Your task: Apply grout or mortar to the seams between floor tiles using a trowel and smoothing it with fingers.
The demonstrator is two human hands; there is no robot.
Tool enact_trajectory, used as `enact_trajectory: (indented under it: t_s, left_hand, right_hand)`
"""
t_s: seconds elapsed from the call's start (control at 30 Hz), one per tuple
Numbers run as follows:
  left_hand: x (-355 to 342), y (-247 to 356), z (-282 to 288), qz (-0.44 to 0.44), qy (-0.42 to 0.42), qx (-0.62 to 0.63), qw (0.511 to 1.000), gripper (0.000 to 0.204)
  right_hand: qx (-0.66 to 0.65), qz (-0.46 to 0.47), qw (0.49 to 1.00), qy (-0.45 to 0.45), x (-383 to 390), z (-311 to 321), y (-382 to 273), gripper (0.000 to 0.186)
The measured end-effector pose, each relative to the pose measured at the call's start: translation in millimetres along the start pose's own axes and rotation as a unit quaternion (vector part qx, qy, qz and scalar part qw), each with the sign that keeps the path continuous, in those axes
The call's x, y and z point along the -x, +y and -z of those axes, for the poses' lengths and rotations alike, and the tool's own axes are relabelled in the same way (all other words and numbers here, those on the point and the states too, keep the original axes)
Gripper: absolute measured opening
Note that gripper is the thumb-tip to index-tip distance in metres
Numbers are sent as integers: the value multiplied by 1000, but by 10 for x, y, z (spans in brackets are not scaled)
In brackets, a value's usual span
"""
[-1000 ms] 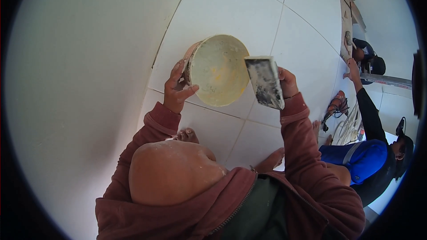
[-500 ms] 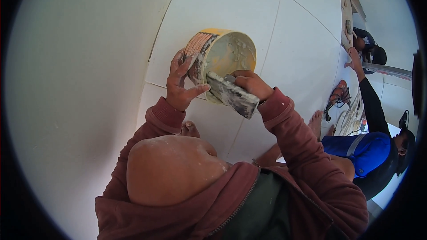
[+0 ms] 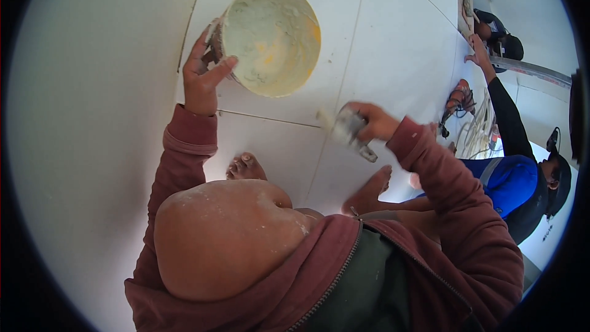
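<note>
My left hand grips the near left side of a round bucket, thumb over the rim and fingers round the outside. The bucket is tipped so that its open mouth faces me, and pale, wet-looking putty coats the bottom and inner wall. To the right and nearer, my right hand is closed on a plastering trowel, blurred by motion and smeared with pale paste. A gap separates the trowel from the bucket.
Large white tiles cover the floor, with a pale wall close on the left. At right a person in black and blue reaches forward; another person is farther off. An orange corded power tool and loose cable lie there.
The trowel has come out of the bucket and moved right with my right hand. My left hand has shifted the bucket away and leftward, turning its mouth more toward me.
</note>
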State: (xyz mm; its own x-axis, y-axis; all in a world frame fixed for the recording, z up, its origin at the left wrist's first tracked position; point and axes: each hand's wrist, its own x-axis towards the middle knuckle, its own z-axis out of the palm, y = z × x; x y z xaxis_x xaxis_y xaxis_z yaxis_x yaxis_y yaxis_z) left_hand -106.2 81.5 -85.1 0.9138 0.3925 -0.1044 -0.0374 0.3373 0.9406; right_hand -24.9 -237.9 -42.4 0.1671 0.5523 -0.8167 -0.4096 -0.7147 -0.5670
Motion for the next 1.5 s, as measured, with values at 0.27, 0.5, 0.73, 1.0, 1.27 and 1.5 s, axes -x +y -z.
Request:
enact_trajectory:
  t_s: [0.27, 0.5, 0.73, 1.0, 1.27, 1.5]
  left_hand:
    - [-9, -22, -41, 17, 1, 9, 1000, 61]
    - [24, 18, -64, 40, 11, 12, 999, 61]
    - [37, 10, -49, 33, 11, 9, 999, 60]
    - [5, 29, -67, 42, 16, 16, 999, 60]
    - [24, 15, -51, 52, 19, 23, 998, 60]
    - [15, -18, -35, 57, 14, 13, 998, 59]
  right_hand:
    - [407, 79, 880, 231, -263, -745, 303, 45]
    - [349, 86, 898, 253, -327, -732, 300, 40]
    - [355, 110, 890, 264, -230, -668, 415, 42]
    - [338, 98, 914, 202, -182, -664, 548, 44]
    - [374, 65, 903, 199, -108, -592, 584, 45]
    - [350, 114, 914, 171, -224, -688, 477, 39]
